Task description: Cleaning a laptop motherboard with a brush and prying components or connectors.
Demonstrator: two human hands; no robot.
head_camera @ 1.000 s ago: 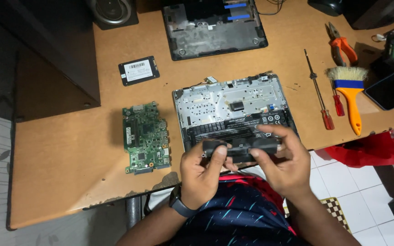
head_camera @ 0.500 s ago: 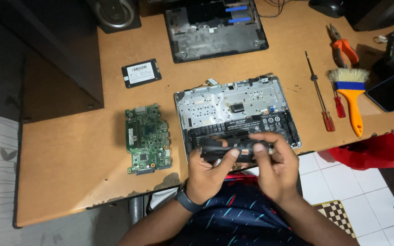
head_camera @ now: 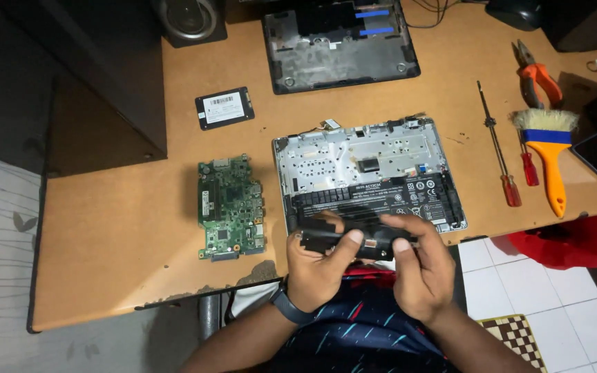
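Both hands are at the near edge of the opened laptop base (head_camera: 367,176), and between them sits a long black part (head_camera: 343,238) that is hard to read: the fingers cover most of it, and only a blocky left end and a short dark stretch in the middle show. Whether it is one piece or two, I can't tell. Its long axis runs left to right, parallel to the front edge of the laptop base, and it sits just in front of the black battery in that base, at or slightly above the desk edge.

The left hand (head_camera: 319,266) is curled around the left end, thumb lying along the top. The right hand (head_camera: 419,269) is closed over the right end, knuckles up, hiding that end completely. A dark watch band shows at the left wrist.

Left of the laptop base lies a green circuit board (head_camera: 231,207), flat and well apart from the hands. Behind and to the left of the base rests a small black drive (head_camera: 224,108) with a white label. Directly behind the base is a dark bottom cover (head_camera: 340,45), its far edge cut off by the frame. To the right of the base lie a thin screwdriver (head_camera: 497,145) and a paintbrush (head_camera: 547,148) with an orange handle; behind them, orange-handled pliers (head_camera: 537,72).
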